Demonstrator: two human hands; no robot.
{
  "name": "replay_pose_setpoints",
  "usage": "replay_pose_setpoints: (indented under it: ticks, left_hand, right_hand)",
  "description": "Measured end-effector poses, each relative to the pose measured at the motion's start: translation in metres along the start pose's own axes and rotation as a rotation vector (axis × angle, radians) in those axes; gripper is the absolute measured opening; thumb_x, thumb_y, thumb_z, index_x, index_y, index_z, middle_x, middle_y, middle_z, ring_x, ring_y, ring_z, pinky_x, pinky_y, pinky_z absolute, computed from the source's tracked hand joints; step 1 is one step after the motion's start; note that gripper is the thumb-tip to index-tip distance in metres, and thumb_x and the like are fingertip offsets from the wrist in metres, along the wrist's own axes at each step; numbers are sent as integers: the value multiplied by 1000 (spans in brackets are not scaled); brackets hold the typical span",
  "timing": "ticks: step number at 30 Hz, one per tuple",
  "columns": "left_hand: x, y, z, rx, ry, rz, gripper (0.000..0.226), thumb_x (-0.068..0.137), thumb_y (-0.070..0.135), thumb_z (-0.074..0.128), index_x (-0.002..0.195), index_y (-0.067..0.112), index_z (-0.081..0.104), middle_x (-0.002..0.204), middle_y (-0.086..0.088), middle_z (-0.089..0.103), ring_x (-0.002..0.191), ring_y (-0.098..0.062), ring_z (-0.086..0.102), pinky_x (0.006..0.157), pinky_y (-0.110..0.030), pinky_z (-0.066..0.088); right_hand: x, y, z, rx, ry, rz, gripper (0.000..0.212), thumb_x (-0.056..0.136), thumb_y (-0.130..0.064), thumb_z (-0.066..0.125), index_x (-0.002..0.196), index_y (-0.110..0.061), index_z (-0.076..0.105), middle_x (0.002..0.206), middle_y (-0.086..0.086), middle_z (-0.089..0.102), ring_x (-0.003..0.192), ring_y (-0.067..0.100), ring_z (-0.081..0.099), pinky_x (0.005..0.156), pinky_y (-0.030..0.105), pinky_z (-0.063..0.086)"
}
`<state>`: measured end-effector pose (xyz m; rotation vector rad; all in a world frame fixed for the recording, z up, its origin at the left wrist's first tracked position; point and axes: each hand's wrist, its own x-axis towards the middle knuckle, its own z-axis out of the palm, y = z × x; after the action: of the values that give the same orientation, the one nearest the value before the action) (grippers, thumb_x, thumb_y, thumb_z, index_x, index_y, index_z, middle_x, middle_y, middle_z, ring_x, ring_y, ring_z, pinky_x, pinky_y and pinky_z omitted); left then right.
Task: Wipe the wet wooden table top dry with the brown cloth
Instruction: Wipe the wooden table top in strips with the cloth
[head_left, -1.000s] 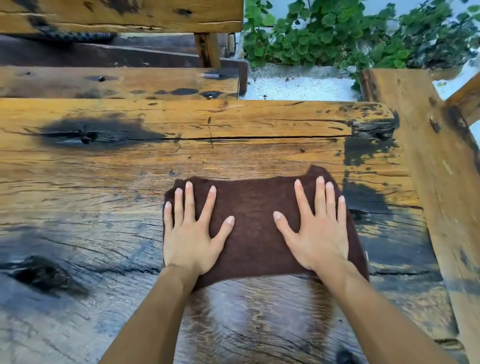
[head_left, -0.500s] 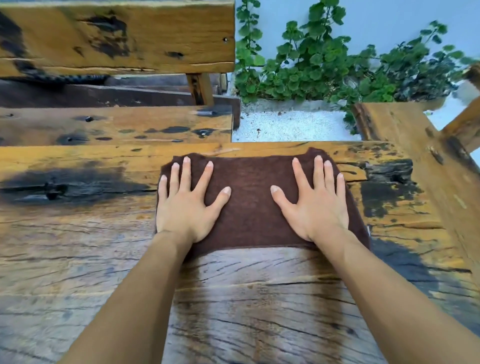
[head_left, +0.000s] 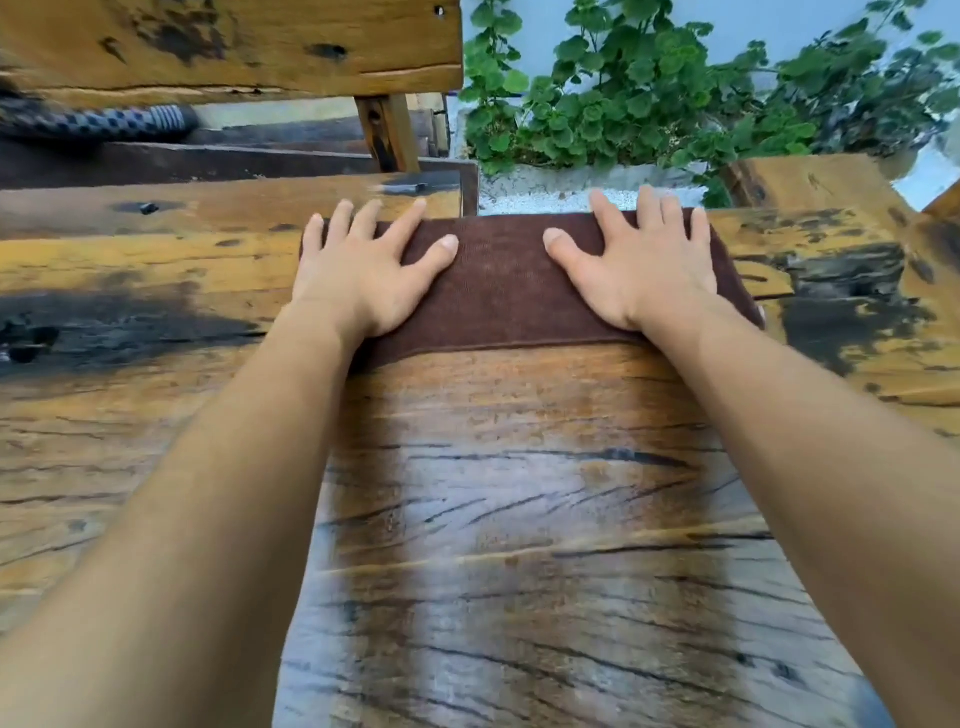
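The brown cloth (head_left: 501, 291) lies spread flat at the far edge of the wooden table top (head_left: 519, 519). My left hand (head_left: 363, 275) presses flat on the cloth's left end, fingers spread, fingertips reaching past its far edge. My right hand (head_left: 639, 270) presses flat on the right end in the same way, fingertips over the table's far edge. Neither hand grips the cloth. Below the cloth, between my forearms, the wood shows a shiny, darker streak. Dark wet-looking patches lie to the left (head_left: 104, 322) and right (head_left: 841, 306) of the cloth.
A wooden bench seat (head_left: 208, 202) and its backrest (head_left: 234, 47) stand just beyond the table's far edge on the left, with a dark checkered item (head_left: 104, 122) between them. Green plants (head_left: 649, 104) over white gravel sit behind. Another wooden piece (head_left: 810, 182) stands far right.
Both hands have slid the cloth away from me across the table, from the middle planks to the far edge. A shiny streak trails behind it.
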<state>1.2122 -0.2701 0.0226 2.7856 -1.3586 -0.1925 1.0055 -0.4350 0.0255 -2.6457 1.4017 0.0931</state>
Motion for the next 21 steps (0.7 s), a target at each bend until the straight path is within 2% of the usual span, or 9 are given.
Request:
replay_pose_setpoints:
  ticks: [6,10,14,21]
  left_hand:
    - [-9,2,2,21,18,17,75,93,84,9,161,52,13,173,-6,15,159,-31,7,128,-52,0]
    - [-26,0,4,29,18,58,74,89,86,7,158,59,9,174,-7,7,159,-36,1,128,-54,0]
    - [-59,-2,8,5,10,74,71,89,87,10,156,64,7,175,-5,-1,160,-34,-3,128,-54,-2]
    - [-143,-3,20,-15,10,68,68,94,83,13,158,60,3,175,-2,-6,160,-29,-9,128,-51,-5]
  right_hand:
    - [-12,4,3,19,22,-34,89,89,-88,7,166,-42,9,175,16,4,161,32,-3,128,55,-6]
    - [-35,5,7,31,29,-47,84,91,-87,10,164,-46,4,174,17,-3,161,32,-7,128,55,-7]
    - [-72,8,12,31,23,-51,82,91,-87,11,164,-49,3,174,16,-6,161,31,-9,128,54,-8]
    - [-150,15,24,13,19,-81,82,93,-85,9,164,-47,4,175,16,-7,161,30,-10,128,53,-7]
